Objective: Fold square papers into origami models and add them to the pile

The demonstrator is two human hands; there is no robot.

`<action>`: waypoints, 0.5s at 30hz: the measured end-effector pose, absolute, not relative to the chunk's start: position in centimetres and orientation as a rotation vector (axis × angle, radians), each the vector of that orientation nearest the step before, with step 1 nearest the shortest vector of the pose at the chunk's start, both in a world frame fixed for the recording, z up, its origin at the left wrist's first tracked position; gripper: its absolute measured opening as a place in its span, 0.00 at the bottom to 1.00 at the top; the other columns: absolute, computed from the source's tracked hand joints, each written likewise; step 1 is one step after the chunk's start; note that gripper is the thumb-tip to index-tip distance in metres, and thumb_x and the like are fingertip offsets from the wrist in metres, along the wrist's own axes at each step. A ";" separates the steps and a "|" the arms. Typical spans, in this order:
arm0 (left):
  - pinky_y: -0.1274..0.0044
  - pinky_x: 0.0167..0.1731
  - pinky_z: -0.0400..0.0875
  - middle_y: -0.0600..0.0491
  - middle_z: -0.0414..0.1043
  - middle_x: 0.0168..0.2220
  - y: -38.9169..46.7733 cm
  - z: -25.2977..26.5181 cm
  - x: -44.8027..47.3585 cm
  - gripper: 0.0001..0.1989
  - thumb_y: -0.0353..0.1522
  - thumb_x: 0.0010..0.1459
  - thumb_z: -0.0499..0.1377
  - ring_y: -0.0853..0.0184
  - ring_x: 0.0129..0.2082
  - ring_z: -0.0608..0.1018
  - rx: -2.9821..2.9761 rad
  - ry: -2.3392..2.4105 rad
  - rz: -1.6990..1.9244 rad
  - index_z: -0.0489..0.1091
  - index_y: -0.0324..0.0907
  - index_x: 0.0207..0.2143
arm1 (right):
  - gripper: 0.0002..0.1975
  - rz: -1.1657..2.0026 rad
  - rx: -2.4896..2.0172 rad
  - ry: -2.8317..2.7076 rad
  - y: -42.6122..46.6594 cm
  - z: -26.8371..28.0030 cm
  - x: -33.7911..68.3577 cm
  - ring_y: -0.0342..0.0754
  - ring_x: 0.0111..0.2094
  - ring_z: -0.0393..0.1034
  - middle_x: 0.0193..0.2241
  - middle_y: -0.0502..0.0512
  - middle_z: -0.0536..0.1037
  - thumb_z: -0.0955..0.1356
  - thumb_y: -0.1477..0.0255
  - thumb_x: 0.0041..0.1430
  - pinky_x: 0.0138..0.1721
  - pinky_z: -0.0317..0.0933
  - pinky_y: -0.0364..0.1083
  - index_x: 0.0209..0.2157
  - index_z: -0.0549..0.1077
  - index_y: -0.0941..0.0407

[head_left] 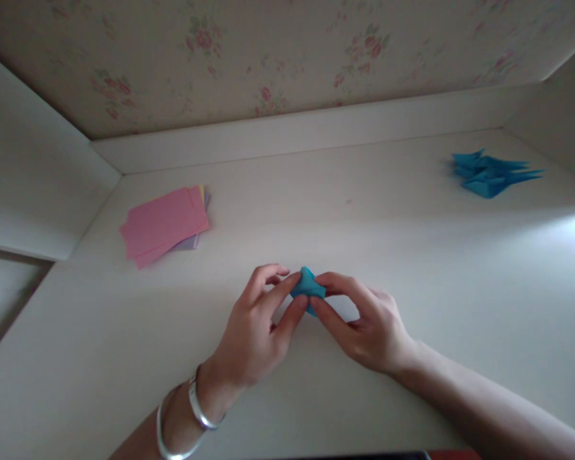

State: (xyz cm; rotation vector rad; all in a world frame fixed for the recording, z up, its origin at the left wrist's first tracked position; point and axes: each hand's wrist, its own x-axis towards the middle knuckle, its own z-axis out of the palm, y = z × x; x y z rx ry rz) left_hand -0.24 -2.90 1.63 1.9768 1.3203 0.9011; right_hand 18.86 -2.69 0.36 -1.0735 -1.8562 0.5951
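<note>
A small piece of folded blue paper (308,283) is held between both hands near the middle of the white table. My left hand (261,319) pinches its left side with thumb and index finger. On the other side, my right hand (364,319) grips the paper the same way. Both thumbs meet at its near edge, and the fingertips cover parts of the folds. Two silver bangles (199,406) circle my left wrist.
A fanned stack of pink paper sheets (165,223), with yellow and purple ones beneath, lies at the left. Several folded blue paper pieces with long points (491,174) sit at the back right. A flowered wall (268,57) and white ledge (297,131) bound the table (249,211).
</note>
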 end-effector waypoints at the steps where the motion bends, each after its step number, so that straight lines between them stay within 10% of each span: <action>1: 0.73 0.45 0.78 0.43 0.69 0.52 -2.9 1.8 -0.3 0.16 0.34 0.65 0.57 0.61 0.47 0.77 1.944 1.320 0.878 0.72 0.41 0.54 | 0.15 0.517 -1.015 -1.905 -2.6 0.4 18.9 0.47 0.37 0.79 0.39 0.56 0.81 0.68 0.80 0.60 0.32 0.74 0.41 0.48 0.71 0.54; 15: 0.73 0.47 0.76 0.47 0.80 0.46 -2.5 2.1 0.1 0.17 0.35 0.60 0.64 0.62 0.46 0.81 0.960 1.084 1.007 0.72 0.42 0.51 | 0.18 0.274 -0.614 -2.188 -2.0 0.5 19.4 0.49 0.47 0.76 0.44 0.63 0.81 0.70 0.83 0.58 0.47 0.72 0.46 0.51 0.71 0.62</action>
